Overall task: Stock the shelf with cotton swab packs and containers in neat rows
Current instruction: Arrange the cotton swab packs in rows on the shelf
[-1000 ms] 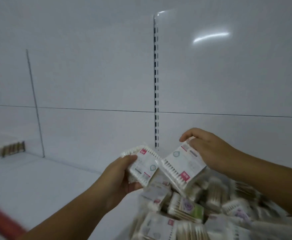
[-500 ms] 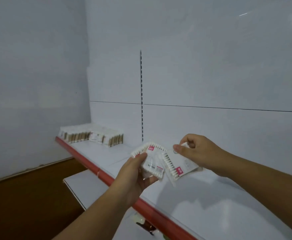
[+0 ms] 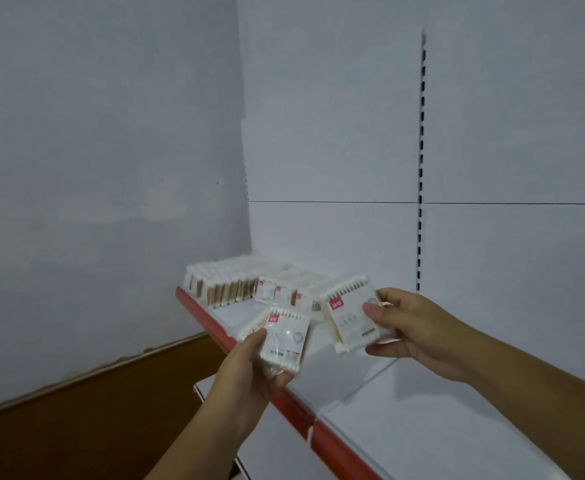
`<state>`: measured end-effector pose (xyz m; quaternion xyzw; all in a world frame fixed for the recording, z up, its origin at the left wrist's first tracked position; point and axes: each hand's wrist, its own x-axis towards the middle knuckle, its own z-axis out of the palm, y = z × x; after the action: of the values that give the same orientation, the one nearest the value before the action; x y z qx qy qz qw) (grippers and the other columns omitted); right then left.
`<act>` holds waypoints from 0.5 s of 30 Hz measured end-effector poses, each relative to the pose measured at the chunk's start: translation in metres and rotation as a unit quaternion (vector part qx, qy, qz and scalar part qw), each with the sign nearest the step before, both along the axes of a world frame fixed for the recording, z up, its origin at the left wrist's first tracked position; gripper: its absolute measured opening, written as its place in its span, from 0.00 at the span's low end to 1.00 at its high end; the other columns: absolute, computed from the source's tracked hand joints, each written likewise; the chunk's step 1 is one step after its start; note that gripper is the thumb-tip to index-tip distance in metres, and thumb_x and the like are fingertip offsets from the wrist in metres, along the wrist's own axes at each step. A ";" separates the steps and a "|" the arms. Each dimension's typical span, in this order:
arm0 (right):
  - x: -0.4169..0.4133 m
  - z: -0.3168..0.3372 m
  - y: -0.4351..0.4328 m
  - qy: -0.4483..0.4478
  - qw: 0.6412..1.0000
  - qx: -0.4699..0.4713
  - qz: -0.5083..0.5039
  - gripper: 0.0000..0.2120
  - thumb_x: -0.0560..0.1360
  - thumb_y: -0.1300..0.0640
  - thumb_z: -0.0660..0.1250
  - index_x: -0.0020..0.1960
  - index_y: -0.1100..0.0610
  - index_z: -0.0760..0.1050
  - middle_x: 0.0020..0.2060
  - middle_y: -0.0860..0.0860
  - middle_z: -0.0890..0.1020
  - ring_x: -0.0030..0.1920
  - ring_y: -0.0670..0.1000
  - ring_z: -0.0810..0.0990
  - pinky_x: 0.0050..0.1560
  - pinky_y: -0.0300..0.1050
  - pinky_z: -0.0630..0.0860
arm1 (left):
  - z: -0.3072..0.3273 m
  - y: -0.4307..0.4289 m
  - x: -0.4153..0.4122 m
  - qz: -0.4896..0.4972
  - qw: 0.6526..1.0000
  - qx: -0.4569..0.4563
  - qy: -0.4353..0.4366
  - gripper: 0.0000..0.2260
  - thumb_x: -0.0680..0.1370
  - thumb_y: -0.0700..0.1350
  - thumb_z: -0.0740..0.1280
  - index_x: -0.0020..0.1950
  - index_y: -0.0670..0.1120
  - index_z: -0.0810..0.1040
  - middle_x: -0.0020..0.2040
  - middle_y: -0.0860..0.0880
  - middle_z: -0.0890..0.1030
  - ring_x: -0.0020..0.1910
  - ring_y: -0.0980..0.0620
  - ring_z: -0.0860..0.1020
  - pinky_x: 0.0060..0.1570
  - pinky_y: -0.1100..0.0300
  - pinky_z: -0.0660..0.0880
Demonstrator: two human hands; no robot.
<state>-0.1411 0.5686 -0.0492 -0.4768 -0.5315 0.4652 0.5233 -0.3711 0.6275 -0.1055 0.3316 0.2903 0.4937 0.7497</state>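
My left hand (image 3: 249,368) grips a flat cotton swab pack (image 3: 286,336) with a red label, held above the shelf's red front edge. My right hand (image 3: 412,327) pinches a second swab pack (image 3: 351,315) by its right side, tilted, a little higher and further in over the white shelf (image 3: 440,420). At the shelf's far left corner stands a row of swab packs (image 3: 242,282) set on edge, with a few more packs beside it facing forward.
The shelf has a red front strip (image 3: 322,434) and a white back panel with a slotted upright (image 3: 421,168). A lower white shelf (image 3: 211,386) juts out beneath. A grey wall and brown floor (image 3: 76,427) lie to the left.
The view swung left, away from the heap of loose packs to the shelf's left end. Both hands carried their packs along toward the stocked row, and the two packs moved apart.
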 end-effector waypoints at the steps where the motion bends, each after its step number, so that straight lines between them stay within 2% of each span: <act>1: -0.004 -0.002 0.024 -0.008 1.000 0.000 -0.009 0.14 0.72 0.55 0.70 0.54 0.62 0.76 0.47 0.56 0.85 0.47 0.53 0.85 0.41 0.44 0.81 | -0.001 0.021 -0.011 0.015 1.000 0.002 -0.001 0.16 0.79 0.45 0.63 0.65 0.40 0.73 0.53 0.37 0.83 0.41 0.42 0.84 0.24 0.57 0.78; 2: -0.009 -0.005 0.047 -0.025 0.999 0.005 -0.030 0.12 0.74 0.57 0.70 0.53 0.64 0.76 0.47 0.56 0.85 0.46 0.53 0.85 0.42 0.44 0.81 | -0.001 0.043 -0.024 0.031 1.000 0.005 -0.003 0.16 0.79 0.45 0.63 0.65 0.40 0.73 0.53 0.37 0.83 0.39 0.43 0.84 0.24 0.58 0.77; 4: -0.019 -0.015 0.090 -0.079 0.992 0.026 -0.098 0.10 0.73 0.58 0.72 0.47 0.65 0.77 0.44 0.53 0.86 0.42 0.47 0.85 0.42 0.40 0.80 | -0.001 0.085 -0.049 0.047 0.999 0.016 -0.004 0.18 0.77 0.46 0.64 0.65 0.40 0.73 0.53 0.37 0.83 0.41 0.42 0.84 0.27 0.54 0.80; 6: -0.029 -0.029 0.125 -0.132 0.980 0.034 -0.142 0.05 0.71 0.58 0.74 0.40 0.58 0.78 0.38 0.49 0.85 0.35 0.41 0.82 0.35 0.34 0.75 | -0.001 0.124 -0.070 0.043 0.999 0.025 0.008 0.21 0.74 0.47 0.66 0.65 0.40 0.73 0.51 0.38 0.84 0.41 0.42 0.84 0.30 0.51 0.82; 7: -0.034 -0.036 0.141 -0.149 0.977 0.026 -0.150 0.05 0.70 0.59 0.75 0.41 0.55 0.79 0.38 0.48 0.85 0.34 0.41 0.82 0.34 0.35 0.75 | 0.001 0.142 -0.078 0.042 0.999 0.031 0.010 0.20 0.74 0.47 0.66 0.64 0.40 0.74 0.48 0.39 0.84 0.38 0.44 0.84 0.27 0.53 0.81; 9: -0.045 -0.047 0.176 -0.215 0.960 0.027 -0.177 0.09 0.68 0.59 0.76 0.46 0.53 0.79 0.40 0.49 0.84 0.38 0.46 0.83 0.39 0.42 0.80 | 0.005 0.183 -0.089 0.045 0.998 0.047 -0.004 0.17 0.78 0.46 0.64 0.64 0.40 0.74 0.42 0.40 0.85 0.32 0.47 0.83 0.23 0.57 0.78; 10: -0.052 -0.050 0.194 -0.256 0.947 0.039 -0.192 0.12 0.68 0.58 0.76 0.48 0.52 0.77 0.40 0.47 0.84 0.39 0.47 0.83 0.39 0.43 0.80 | 0.008 0.204 -0.091 0.046 0.997 0.053 -0.012 0.16 0.79 0.46 0.62 0.64 0.40 0.74 0.41 0.41 0.85 0.31 0.48 0.83 0.22 0.58 0.78; 11: -0.059 -0.052 0.213 -0.286 0.934 0.057 -0.205 0.15 0.67 0.57 0.76 0.49 0.50 0.73 0.41 0.45 0.82 0.38 0.45 0.82 0.35 0.40 0.79 | 0.011 0.224 -0.091 0.043 0.997 0.060 -0.021 0.15 0.80 0.46 0.61 0.64 0.40 0.74 0.42 0.42 0.85 0.32 0.48 0.83 0.23 0.58 0.78; 13: -0.075 -0.055 0.252 -0.335 0.911 0.090 -0.221 0.22 0.68 0.55 0.76 0.51 0.45 0.65 0.41 0.40 0.78 0.38 0.42 0.80 0.27 0.31 0.73 | 0.012 0.263 -0.087 0.020 0.997 0.067 -0.045 0.15 0.79 0.46 0.62 0.63 0.42 0.75 0.47 0.42 0.85 0.37 0.47 0.84 0.26 0.57 0.79; 15: -0.091 -0.059 0.294 -0.421 0.871 0.113 -0.225 0.26 0.70 0.53 0.74 0.54 0.37 0.60 0.40 0.42 0.78 0.37 0.42 0.80 0.31 0.33 0.75 | 0.007 0.297 -0.081 -0.019 0.995 0.062 -0.075 0.15 0.76 0.46 0.64 0.60 0.43 0.78 0.52 0.41 0.84 0.44 0.45 0.85 0.30 0.55 0.81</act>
<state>-0.2316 0.8630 -0.1082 -0.6721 -0.6285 0.0267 0.3905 -0.4526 0.9243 -0.0985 0.3451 0.1953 0.5202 0.7564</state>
